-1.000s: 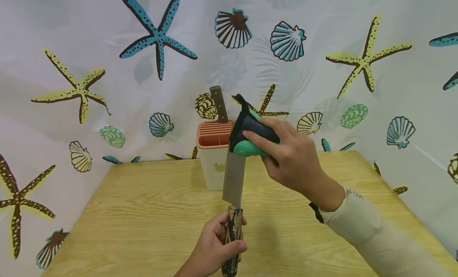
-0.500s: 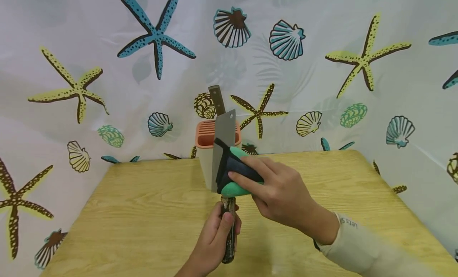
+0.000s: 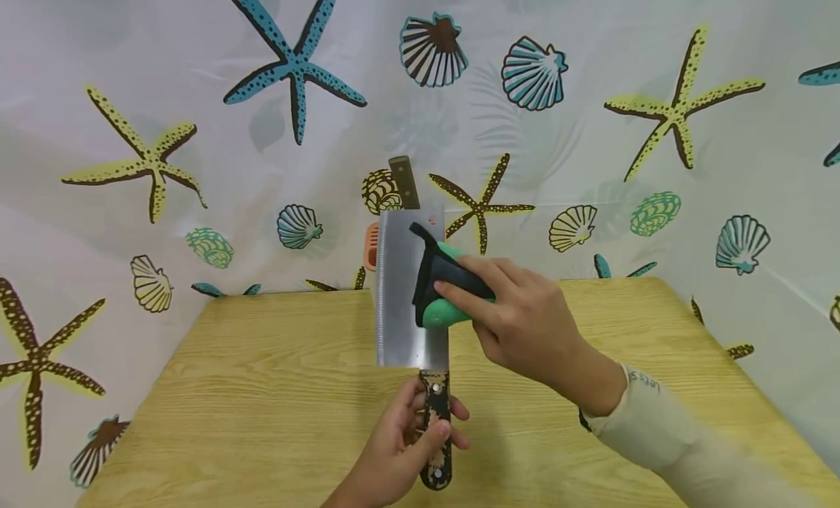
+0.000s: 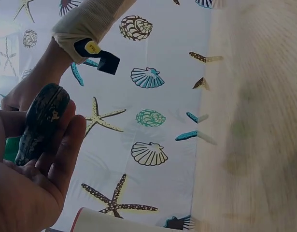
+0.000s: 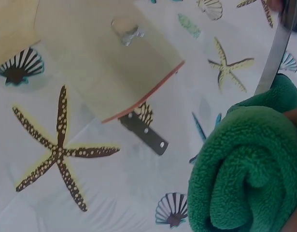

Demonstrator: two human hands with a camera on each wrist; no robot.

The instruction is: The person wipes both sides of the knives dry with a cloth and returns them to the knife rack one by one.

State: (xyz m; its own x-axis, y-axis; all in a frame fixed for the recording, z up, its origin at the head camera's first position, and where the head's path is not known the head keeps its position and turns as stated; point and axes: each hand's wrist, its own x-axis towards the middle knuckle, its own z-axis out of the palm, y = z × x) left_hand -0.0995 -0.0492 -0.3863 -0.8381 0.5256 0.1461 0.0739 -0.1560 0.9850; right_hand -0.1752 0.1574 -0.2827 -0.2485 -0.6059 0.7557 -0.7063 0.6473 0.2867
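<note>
A cleaver with a broad steel blade (image 3: pixel 396 297) stands upright over the table, its flat face toward the head camera. My left hand (image 3: pixel 394 453) grips its worn black handle (image 3: pixel 436 431), thumb across the front; the left wrist view shows the handle's butt (image 4: pixel 44 116) against the curled fingers. My right hand (image 3: pixel 525 315) pinches a folded towel (image 3: pixel 456 278), dark on one side with a black edge and loop, against the middle of the blade. Fuzzy green rolls of this towel (image 5: pixel 249 164) fill the right wrist view's lower right. The towel hides part of the blade.
Behind the blade is a white knife holder (image 5: pixel 105 53) with an orange slotted top (image 3: pixel 371 247), mostly hidden in the head view. A dark knife handle (image 3: pixel 404 181) sticks up from it. The wooden table (image 3: pixel 275 391) meets a sea-patterned cloth backdrop (image 3: pixel 367 143).
The cleaver has turned from a narrow, angled view to show its flat face. The towel slid down near the handle, then came partway back up the blade. Both hands kept their hold.
</note>
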